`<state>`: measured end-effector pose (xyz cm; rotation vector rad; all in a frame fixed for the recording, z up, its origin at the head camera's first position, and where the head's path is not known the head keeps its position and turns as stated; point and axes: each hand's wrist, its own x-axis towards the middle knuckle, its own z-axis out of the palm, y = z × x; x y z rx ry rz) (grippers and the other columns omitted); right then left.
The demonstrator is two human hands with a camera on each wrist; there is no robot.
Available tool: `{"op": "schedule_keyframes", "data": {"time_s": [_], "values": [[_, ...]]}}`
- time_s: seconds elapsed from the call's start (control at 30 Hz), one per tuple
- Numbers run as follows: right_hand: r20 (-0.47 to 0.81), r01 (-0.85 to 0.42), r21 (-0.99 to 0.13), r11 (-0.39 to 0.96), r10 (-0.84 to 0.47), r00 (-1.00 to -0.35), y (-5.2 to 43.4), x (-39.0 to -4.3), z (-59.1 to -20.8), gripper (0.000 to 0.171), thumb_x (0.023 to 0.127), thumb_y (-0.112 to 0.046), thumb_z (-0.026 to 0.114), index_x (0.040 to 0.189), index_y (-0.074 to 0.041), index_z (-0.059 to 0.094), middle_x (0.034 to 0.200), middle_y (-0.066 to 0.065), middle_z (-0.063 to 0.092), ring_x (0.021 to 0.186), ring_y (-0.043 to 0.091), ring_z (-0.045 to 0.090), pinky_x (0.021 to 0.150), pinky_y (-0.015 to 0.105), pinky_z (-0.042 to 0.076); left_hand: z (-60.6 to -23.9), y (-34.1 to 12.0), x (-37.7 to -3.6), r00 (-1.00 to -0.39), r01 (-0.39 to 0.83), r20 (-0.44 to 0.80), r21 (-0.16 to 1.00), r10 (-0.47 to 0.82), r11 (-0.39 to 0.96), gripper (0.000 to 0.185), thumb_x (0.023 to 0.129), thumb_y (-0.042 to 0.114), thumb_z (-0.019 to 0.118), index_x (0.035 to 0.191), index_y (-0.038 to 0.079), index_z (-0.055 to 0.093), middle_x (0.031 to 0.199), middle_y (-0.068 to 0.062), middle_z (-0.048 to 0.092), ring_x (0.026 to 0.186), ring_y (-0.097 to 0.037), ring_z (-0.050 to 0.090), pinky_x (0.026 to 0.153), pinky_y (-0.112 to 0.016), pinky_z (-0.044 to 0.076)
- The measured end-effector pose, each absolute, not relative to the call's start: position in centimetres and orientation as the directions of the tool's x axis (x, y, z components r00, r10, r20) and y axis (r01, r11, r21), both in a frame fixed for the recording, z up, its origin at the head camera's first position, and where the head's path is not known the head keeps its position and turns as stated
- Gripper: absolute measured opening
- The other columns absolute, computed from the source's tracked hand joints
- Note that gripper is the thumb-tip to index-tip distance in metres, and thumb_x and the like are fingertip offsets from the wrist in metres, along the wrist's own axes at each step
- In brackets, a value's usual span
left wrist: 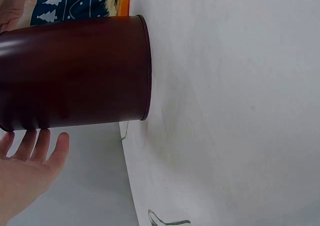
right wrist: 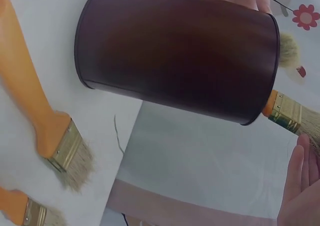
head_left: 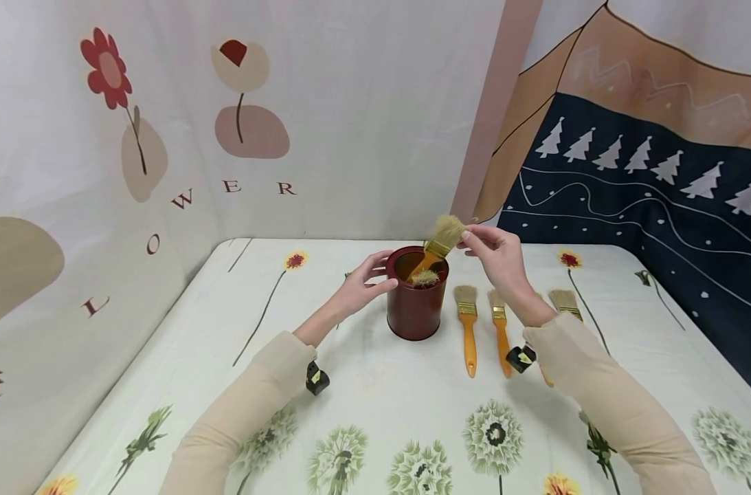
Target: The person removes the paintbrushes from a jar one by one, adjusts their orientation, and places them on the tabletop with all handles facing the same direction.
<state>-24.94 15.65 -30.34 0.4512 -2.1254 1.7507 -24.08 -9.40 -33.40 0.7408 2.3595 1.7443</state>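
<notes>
A dark red can (head_left: 415,313) stands upright on the table. My left hand (head_left: 365,282) holds its left side near the rim, thumb in front and fingers toward the back. A paintbrush (head_left: 443,237) with an orange handle is tilted in the can's mouth, bristles up and handle end hidden inside. My right hand (head_left: 495,258) pinches this brush by its bristles, also visible in the right wrist view (right wrist: 310,128). The bristles of another paintbrush (head_left: 426,278) show at the can's front rim.
Right of the can lie several flat paintbrushes, bristles toward the back: one nearest the can (head_left: 466,326), one beside it (head_left: 499,320), others partly behind my right forearm (head_left: 567,301). A printed cloth (head_left: 363,137) hangs behind the table.
</notes>
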Motion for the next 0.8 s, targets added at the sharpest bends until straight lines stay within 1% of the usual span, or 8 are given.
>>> {"op": "schedule_keyframes", "data": {"time_s": [0.23,0.43,0.57,0.7,0.8], "values": [[0.479,-0.468,-0.869,0.163,0.032,-0.877,16.5,-24.9,-29.6,0.029,0.087,-0.019,0.056,0.105,0.004,0.060,0.092,0.005,0.063,0.080,0.012,0.060,0.070,0.020,0.048,-33.4,-9.4,-24.0,-0.876,0.315,0.190,0.921,0.443,0.229,0.057,0.088,0.014,0.056,0.136,0.002,0.028,0.131,-0.018,0.037,0.118,-0.029,0.036,0.092,-0.044,0.034],[0.463,-0.449,-0.885,0.128,0.116,-0.879,17.2,-24.7,-28.8,0.026,0.086,-0.018,0.058,0.103,0.001,0.062,0.089,0.003,0.063,0.079,0.013,0.060,0.070,0.019,0.047,-33.4,-9.4,-24.0,-0.876,0.317,0.195,0.922,0.441,0.223,0.056,0.088,0.013,0.056,0.136,0.003,0.029,0.130,-0.017,0.037,0.118,-0.029,0.037,0.092,-0.043,0.035],[0.443,-0.436,-0.897,0.077,0.169,-0.881,17.8,-24.5,-28.2,0.025,0.084,-0.018,0.060,0.102,-0.001,0.062,0.089,0.003,0.062,0.081,0.017,0.059,0.071,0.020,0.047,-33.5,-9.4,-24.1,-0.877,0.314,0.195,0.924,0.438,0.218,0.056,0.087,0.013,0.057,0.136,0.003,0.029,0.130,-0.017,0.038,0.117,-0.029,0.038,0.091,-0.043,0.035],[0.454,-0.460,-0.888,0.017,0.198,-0.869,18.3,-24.4,-27.8,0.025,0.084,-0.018,0.061,0.103,-0.002,0.062,0.092,0.004,0.062,0.080,0.015,0.060,0.071,0.018,0.047,-33.6,-9.4,-24.1,-0.878,0.311,0.192,0.925,0.437,0.217,0.057,0.087,0.013,0.057,0.136,0.003,0.029,0.130,-0.017,0.038,0.117,-0.029,0.037,0.091,-0.043,0.035],[0.470,-0.490,-0.871,-0.040,0.218,-0.855,18.7,-24.4,-27.5,0.022,0.083,-0.016,0.061,0.101,-0.002,0.063,0.091,0.006,0.062,0.079,0.015,0.060,0.070,0.018,0.047,-33.5,-9.4,-24.1,-0.878,0.309,0.191,0.926,0.439,0.216,0.057,0.087,0.013,0.057,0.136,0.004,0.029,0.130,-0.017,0.037,0.118,-0.029,0.037,0.092,-0.043,0.035]]}}
